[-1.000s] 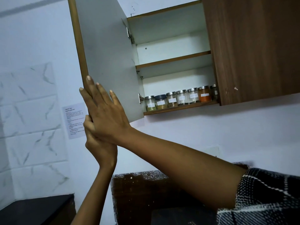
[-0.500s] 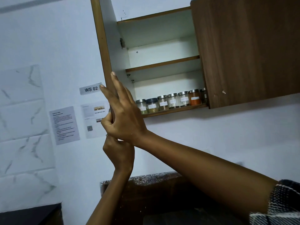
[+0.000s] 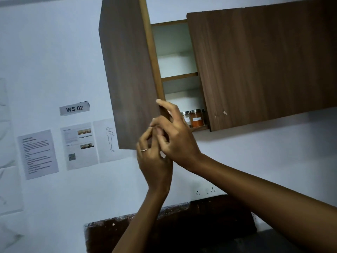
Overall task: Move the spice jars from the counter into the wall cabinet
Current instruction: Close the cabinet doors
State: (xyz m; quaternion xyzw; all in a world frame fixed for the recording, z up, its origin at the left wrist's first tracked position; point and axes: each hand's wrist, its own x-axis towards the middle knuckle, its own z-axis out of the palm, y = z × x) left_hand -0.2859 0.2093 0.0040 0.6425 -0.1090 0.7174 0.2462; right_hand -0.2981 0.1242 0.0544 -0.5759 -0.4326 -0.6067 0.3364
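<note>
The wall cabinet [image 3: 264,66] hangs on the white wall, and its left door [image 3: 129,79] is swung most of the way closed. Through the narrow gap I see spice jars on the bottom shelf: a pale one [image 3: 186,119] and an orange one [image 3: 196,118]; the others are hidden by the door and my hands. My left hand [image 3: 154,161], wearing a ring, curls around the door's lower right corner. My right hand [image 3: 177,137] crosses over it with fingers spread, its index fingertip resting on the door's edge. Neither hand holds a jar.
The cabinet's right door [image 3: 273,52] is closed. A "WS 02" label [image 3: 74,108] and printed sheets [image 3: 78,146] are taped to the wall at left. A dark counter backsplash [image 3: 182,225] runs below, with wall sockets [image 3: 206,191] above it.
The left door has swung from wide open to nearly closed, hiding most of the jars. Both hands moved right with its edge, and the view shifted left.
</note>
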